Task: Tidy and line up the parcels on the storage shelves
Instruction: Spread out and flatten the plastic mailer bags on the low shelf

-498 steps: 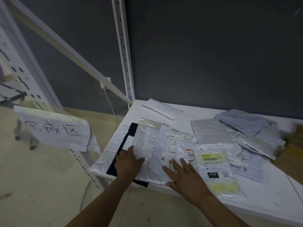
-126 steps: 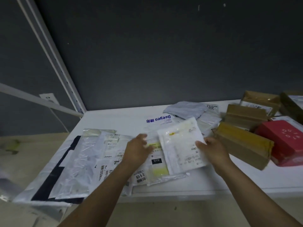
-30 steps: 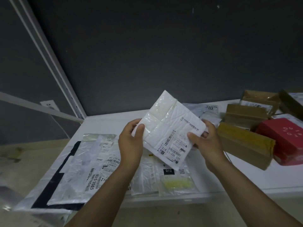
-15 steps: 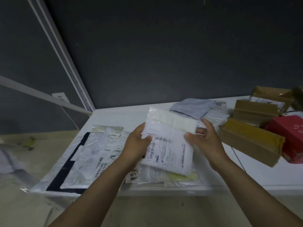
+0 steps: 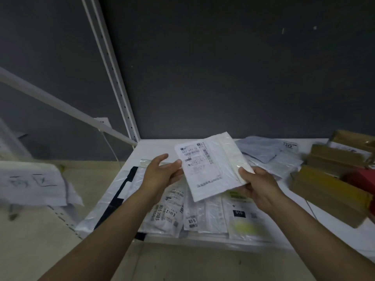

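Note:
I hold a white padded mailer (image 5: 213, 169) with a shipping label above the white shelf (image 5: 154, 147). My left hand (image 5: 160, 175) pinches its left edge. My right hand (image 5: 257, 185) grips its lower right corner. Under it lie several flat plastic mailers (image 5: 203, 213) in a row along the shelf's front edge, with a large clear bag with a black strip (image 5: 115, 197) at the left end. Grey mailers (image 5: 263, 149) lie further back on the right.
Brown cardboard boxes (image 5: 328, 191) and a red box (image 5: 363, 177) crowd the shelf's right side. A white upright post (image 5: 113, 78) and slanted brace (image 5: 50, 104) stand at the left. A paper sign (image 5: 30, 183) hangs at the far left. A dark wall backs the shelf.
The mailer has been turned in my hands, its label now facing up toward the left. The view has shifted right and back a little.

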Motion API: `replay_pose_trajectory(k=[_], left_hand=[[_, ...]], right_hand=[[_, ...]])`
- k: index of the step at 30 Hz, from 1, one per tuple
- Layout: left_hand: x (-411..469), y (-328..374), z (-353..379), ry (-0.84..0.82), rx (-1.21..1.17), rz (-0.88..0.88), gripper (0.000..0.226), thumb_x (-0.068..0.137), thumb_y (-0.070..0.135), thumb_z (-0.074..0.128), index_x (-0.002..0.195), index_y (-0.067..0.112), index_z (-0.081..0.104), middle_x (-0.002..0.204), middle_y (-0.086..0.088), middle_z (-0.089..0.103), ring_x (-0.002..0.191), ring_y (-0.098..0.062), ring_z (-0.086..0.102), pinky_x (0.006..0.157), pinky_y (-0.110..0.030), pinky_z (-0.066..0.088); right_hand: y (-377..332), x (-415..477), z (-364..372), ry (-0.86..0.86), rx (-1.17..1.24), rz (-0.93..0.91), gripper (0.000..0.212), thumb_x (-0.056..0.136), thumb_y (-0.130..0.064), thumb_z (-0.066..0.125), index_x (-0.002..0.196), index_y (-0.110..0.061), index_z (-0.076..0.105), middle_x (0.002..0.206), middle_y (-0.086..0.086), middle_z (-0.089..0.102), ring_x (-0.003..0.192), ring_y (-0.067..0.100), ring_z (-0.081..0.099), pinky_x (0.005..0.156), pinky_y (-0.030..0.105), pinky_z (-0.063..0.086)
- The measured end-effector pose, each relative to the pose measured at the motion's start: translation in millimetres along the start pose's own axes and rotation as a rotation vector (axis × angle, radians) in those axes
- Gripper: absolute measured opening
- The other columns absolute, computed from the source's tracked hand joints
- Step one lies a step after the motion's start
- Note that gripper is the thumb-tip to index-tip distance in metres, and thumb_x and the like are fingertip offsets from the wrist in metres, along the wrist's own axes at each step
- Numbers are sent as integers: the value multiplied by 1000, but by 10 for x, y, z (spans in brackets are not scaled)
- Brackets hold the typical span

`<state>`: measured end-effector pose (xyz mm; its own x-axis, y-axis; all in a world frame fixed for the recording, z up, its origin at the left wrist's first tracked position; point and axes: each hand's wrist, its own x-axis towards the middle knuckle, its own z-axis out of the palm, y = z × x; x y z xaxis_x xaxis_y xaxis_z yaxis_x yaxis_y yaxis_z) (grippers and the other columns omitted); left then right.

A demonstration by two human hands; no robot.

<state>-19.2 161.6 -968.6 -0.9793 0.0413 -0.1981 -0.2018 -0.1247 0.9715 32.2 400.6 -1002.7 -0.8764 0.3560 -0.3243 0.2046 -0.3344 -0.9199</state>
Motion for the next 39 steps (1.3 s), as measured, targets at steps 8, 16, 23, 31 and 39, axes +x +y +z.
replay_pose_trajectory(k=[8, 16, 23, 31, 39], left_hand=[[192, -126, -384, 170, 411, 155, 27, 86, 6, 67, 111, 16, 63, 112, -2, 68, 98, -21, 65, 81, -35, 54], [372, -190, -896, 259, 479, 181, 29, 87, 8, 66, 116, 10, 67, 111, -8, 70, 94, -23, 65, 78, -27, 46], [436, -218, -1056, 305, 534, 182, 29, 87, 11, 65, 115, 13, 66, 113, -10, 69, 101, -28, 64, 89, -37, 50], [416, -221, -971, 249, 598, 175, 27, 87, 11, 65, 114, 11, 65, 111, -5, 67, 97, -24, 62, 80, -32, 47], [312, -598, -513, -100, 735, 138, 35, 86, 16, 71, 118, 15, 58, 110, -2, 67, 93, -13, 63, 80, -26, 53]], right_hand=[[328, -256, 534, -118, -828, -264, 25, 88, -36, 68, 102, -17, 58, 98, -4, 64, 86, 17, 62, 74, 27, 52], [1123, -168, 434, -426, -1897, -316, 111, 74, -76, 56, 154, -26, -2, 161, 14, -8, 146, 42, -5, 115, 58, 6], [1094, -173, 385, -391, -1958, -441, 84, 83, -69, 9, 153, -23, 10, 159, 13, 14, 144, 34, 19, 113, 44, 27], [972, -190, 385, -108, -1663, -530, 41, 101, -31, 37, 141, -21, 38, 115, 8, 63, 95, 28, 63, 67, 30, 38], [922, -165, 180, 14, -1244, -515, 39, 100, -21, 42, 138, -18, 48, 117, 12, 66, 105, 31, 61, 78, 31, 40]])
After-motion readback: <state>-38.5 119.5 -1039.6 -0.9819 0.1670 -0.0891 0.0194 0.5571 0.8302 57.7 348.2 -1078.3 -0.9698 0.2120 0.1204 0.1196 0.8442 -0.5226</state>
